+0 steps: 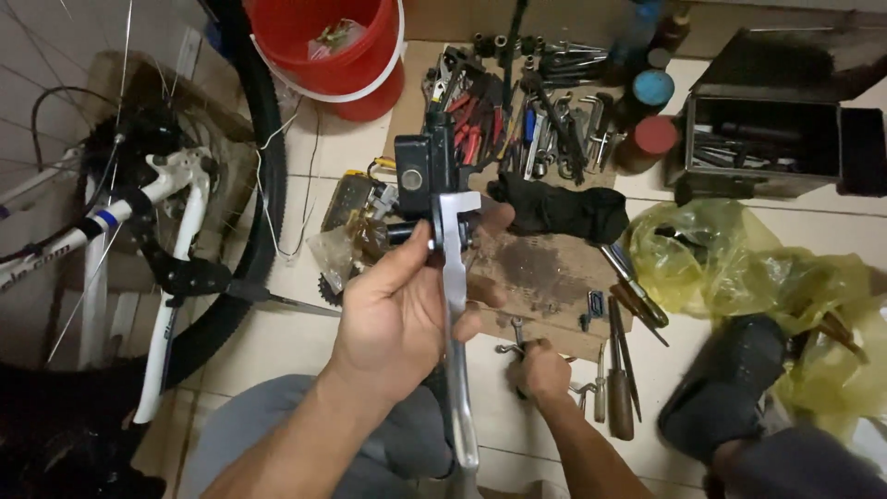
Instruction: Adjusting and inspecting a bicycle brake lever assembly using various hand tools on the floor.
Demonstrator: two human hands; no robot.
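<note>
My left hand (397,310) grips a brake lever assembly (450,277): a long silver lever with a black boxy body at its top end. It is held upright over my lap, thumb across the lever near the pivot. Lower and to the right, my right hand (539,370) is closed on a small metal wrench (514,338) lying on the tiled floor, beside the edge of a stained cardboard sheet (545,268).
A white-framed bicycle (176,240) with its black tyre stands at left. A red bucket (333,46) sits at the top. Many pliers and wrenches (517,120) lie on the cardboard, with a black cloth (559,211), screwdrivers (621,370), a yellow plastic bag (739,268) and an open toolbox (767,129).
</note>
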